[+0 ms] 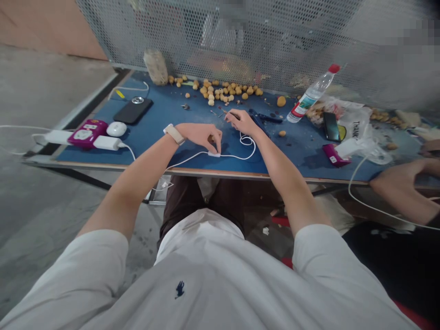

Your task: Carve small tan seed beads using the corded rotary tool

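My left hand (205,134), with a watch band on its wrist, rests at the table's front edge. Its thumb and fingertips are pinched down on a small white block (214,154) set in a white cable (237,157). My right hand (242,122) is further back, fingers closed around a thin pointed tool (226,112) that is mostly hidden. The cable coils just under this hand. Beside its wrist lie dark blue pliers (264,117). Small thin bits (215,113) lie left of my right fingertips.
Several round tan nuts (227,90) line the back by the mesh panel (220,41). On the left are a phone (133,111), a white case (116,129) and a purple power adapter (88,134). A bottle (311,97) leans right; another person's hand (407,185) is at far right.
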`<state>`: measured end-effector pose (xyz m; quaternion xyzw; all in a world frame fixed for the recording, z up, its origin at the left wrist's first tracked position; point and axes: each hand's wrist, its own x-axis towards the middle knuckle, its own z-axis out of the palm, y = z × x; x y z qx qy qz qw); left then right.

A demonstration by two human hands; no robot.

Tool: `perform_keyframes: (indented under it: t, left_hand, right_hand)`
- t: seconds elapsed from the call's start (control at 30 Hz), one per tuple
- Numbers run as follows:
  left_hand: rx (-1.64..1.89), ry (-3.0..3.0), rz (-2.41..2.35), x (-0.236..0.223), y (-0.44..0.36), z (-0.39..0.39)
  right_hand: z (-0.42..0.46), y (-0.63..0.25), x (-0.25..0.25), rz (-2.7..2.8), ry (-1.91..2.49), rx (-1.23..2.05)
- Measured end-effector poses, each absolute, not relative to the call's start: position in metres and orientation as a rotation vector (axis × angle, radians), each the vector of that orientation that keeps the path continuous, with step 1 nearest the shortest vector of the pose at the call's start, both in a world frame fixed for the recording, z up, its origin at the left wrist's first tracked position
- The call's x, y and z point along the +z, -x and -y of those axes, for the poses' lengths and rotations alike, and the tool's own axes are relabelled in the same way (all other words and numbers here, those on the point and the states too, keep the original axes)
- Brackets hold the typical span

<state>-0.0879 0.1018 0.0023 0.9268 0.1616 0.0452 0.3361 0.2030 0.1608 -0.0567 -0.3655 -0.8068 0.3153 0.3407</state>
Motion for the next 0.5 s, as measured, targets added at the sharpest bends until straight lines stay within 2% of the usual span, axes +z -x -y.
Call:
perform_keyframes:
  t: [0.5]
  left_hand:
    - [0.068,-2.354,-0.482,-0.008,0.078,-0.116]
  right_hand:
    - [-0.159,-0.202,-0.056,2.171,1.054,0.708]
